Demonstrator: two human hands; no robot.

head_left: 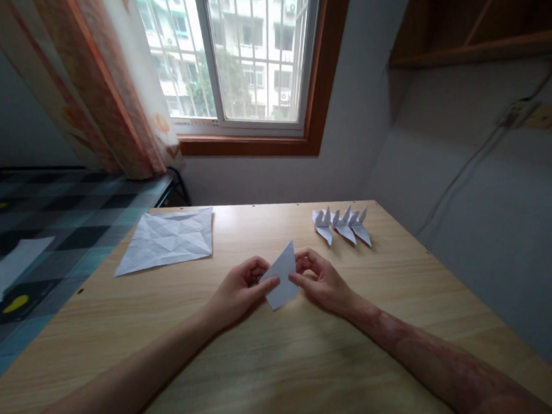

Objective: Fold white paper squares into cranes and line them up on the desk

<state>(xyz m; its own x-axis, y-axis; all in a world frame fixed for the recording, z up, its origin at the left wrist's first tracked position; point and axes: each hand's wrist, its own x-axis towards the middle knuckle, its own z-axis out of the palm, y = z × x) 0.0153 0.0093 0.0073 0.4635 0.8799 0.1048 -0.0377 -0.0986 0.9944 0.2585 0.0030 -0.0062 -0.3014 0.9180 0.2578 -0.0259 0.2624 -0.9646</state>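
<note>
A small white folded paper (282, 277), kite-shaped with a point upward, is held just above the wooden table (265, 357) near its middle. My left hand (241, 288) pinches its left edge, thumb on top and fingers curled. My right hand (319, 279) pinches its right edge the same way. Both forearms reach in from the bottom of the view.
A creased, unfolded white sheet (170, 239) lies flat at the table's left rear. Three folded paper cranes (343, 225) stand in a row at the right rear. A bed with a checked cover (28, 240) adjoins the table's left edge. A window and curtain lie behind.
</note>
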